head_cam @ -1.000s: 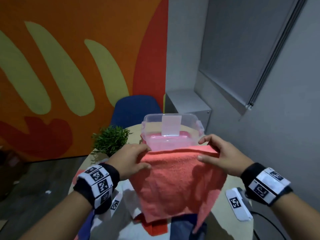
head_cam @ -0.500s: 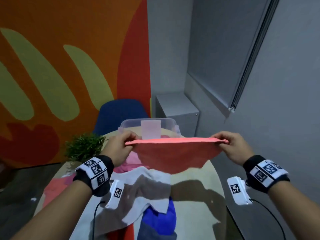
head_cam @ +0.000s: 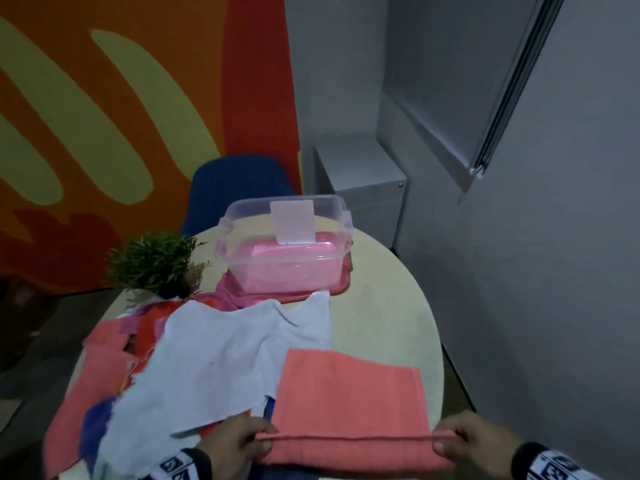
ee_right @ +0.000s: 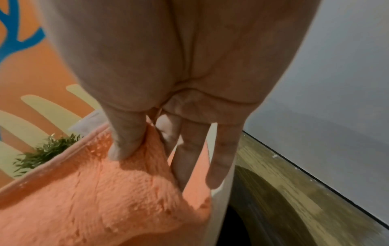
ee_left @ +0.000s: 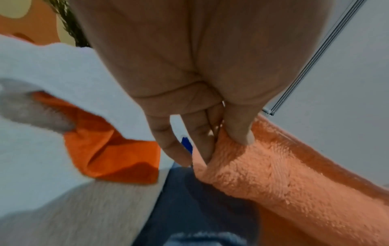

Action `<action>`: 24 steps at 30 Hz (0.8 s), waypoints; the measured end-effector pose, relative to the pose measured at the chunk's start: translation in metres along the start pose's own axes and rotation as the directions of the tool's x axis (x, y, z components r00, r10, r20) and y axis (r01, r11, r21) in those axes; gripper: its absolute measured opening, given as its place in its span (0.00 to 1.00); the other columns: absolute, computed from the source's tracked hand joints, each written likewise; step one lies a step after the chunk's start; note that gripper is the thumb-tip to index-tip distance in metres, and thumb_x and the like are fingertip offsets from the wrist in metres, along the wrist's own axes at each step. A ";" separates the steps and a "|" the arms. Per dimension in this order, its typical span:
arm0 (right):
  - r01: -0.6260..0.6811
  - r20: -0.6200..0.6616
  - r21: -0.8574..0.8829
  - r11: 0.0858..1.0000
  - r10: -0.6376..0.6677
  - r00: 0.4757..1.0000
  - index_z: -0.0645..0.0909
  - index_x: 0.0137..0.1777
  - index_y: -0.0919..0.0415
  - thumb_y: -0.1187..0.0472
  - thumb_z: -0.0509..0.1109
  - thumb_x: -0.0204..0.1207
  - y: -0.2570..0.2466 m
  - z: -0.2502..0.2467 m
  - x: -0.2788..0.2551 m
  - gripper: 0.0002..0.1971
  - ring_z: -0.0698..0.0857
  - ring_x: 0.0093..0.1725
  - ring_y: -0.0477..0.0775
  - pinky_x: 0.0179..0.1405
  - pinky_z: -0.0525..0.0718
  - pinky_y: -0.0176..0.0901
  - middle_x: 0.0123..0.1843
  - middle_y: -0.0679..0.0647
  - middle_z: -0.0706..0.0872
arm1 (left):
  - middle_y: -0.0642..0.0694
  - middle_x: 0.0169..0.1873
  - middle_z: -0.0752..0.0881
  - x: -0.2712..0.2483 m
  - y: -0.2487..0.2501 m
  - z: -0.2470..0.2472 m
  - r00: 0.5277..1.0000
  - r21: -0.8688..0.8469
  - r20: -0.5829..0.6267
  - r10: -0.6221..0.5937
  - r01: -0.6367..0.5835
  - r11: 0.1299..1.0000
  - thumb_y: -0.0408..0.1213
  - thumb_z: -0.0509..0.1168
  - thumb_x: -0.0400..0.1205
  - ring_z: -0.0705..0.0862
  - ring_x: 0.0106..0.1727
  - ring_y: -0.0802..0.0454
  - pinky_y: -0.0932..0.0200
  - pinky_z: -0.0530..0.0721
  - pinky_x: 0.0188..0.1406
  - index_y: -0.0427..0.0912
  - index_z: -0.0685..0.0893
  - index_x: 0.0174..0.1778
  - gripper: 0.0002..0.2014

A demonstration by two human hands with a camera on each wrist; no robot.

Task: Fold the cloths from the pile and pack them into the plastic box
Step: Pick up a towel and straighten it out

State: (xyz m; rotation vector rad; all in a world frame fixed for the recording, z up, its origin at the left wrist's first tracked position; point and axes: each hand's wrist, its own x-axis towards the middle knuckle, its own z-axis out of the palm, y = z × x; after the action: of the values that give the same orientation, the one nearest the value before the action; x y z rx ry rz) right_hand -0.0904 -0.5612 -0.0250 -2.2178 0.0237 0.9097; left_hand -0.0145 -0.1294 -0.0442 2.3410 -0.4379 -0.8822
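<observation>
A salmon-pink cloth (head_cam: 349,396) lies spread on the round table (head_cam: 391,299), its near edge hanging over the table's front. My left hand (head_cam: 242,441) pinches the cloth's near left corner (ee_left: 231,149) between thumb and fingers. My right hand (head_cam: 464,438) pinches the near right corner (ee_right: 134,159) the same way. The clear plastic box (head_cam: 284,244) stands at the table's far side with pink cloth inside. A pile of cloths (head_cam: 114,368) covers the left half of the table, with a large white cloth (head_cam: 221,362) on top.
A small green plant (head_cam: 156,261) stands at the table's far left. A blue chair (head_cam: 239,188) is behind the box and a grey cabinet (head_cam: 360,178) beside it. A grey wall runs close along the right of the table.
Both hands have come down and toward me with the salmon cloth. It went from hanging in the air before the box to lying flat on the table.
</observation>
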 end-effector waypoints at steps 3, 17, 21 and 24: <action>-0.035 -0.011 0.055 0.998 0.036 0.999 0.85 0.43 0.50 0.42 0.71 0.76 0.026 0.010 0.006 0.12 0.85 0.42 0.37 0.47 0.80 0.34 0.40 0.43 0.89 | 0.64 0.30 0.84 0.003 -0.006 0.012 0.999 -0.026 -0.041 -0.014 0.013 1.000 0.44 0.72 0.78 0.81 0.36 0.68 0.68 0.77 0.42 0.71 0.84 0.40 0.11; -0.206 -0.495 0.147 0.967 0.252 0.831 0.81 0.40 0.58 0.60 0.69 0.78 0.031 -0.001 0.112 0.06 0.86 0.41 0.56 0.39 0.80 0.44 0.37 0.51 0.87 | 0.49 0.40 0.88 0.132 0.021 -0.029 0.944 0.018 -0.314 -0.096 0.107 0.994 0.40 0.70 0.82 0.84 0.45 0.49 0.58 0.80 0.47 0.49 0.83 0.39 0.06; -0.266 -0.524 0.132 0.955 0.295 0.799 0.79 0.36 0.54 0.60 0.68 0.78 0.030 -0.006 0.124 0.09 0.83 0.36 0.50 0.30 0.75 0.37 0.35 0.49 0.86 | 0.49 0.41 0.87 0.154 0.014 -0.031 0.939 0.098 -0.321 -0.122 0.161 0.982 0.42 0.68 0.83 0.82 0.45 0.49 0.59 0.77 0.45 0.48 0.82 0.44 0.04; -0.291 -0.512 0.086 0.953 0.293 0.807 0.75 0.33 0.51 0.62 0.69 0.77 0.032 -0.006 0.133 0.12 0.84 0.36 0.53 0.26 0.70 0.32 0.35 0.49 0.85 | 0.47 0.44 0.89 0.165 0.004 -0.025 0.941 0.158 -0.306 -0.146 0.201 0.967 0.42 0.64 0.84 0.84 0.47 0.47 0.59 0.78 0.46 0.48 0.83 0.44 0.05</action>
State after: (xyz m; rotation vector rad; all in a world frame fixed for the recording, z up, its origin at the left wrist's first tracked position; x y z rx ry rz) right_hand 0.0044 -0.5562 -0.1234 -2.4339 0.6396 0.4252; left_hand 0.1218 -0.2025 -0.1065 2.6641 -0.1984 -0.5755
